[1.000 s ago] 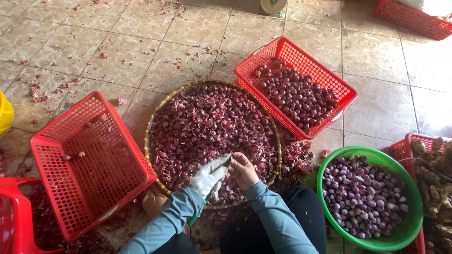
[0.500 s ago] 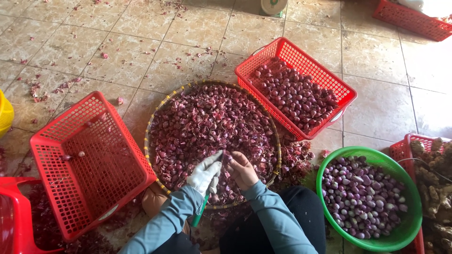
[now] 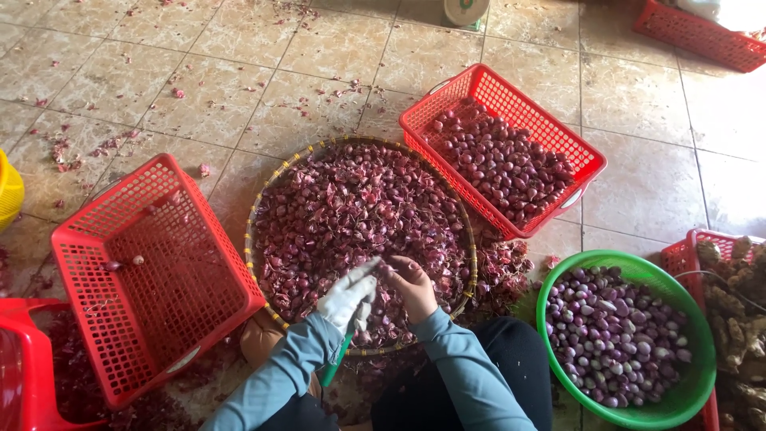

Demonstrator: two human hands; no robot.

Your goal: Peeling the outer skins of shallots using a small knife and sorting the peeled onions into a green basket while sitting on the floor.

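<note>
Head view, left hand (image 3: 348, 299): white-gloved, fingers curled around a green-handled tool (image 3: 335, 369) (blade hidden).
Right hand (image 3: 412, 285): bare, pinching a small shallot (image 3: 388, 270) over the near rim of the woven tray (image 3: 263, 196).
Surroundings: red basket (image 3: 112, 289) left; green bowl (image 3: 685, 319) of peeled bulbs right.

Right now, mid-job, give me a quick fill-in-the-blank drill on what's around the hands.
1. The left hand wears a white ____.
2. Both hands meet over the round woven tray heaped with shallot ____.
3. The peeled shallots lie in a round ____ basin.
4. The red basket on the person's left is almost ____.

Missing words: glove; skins; green; empty
</note>
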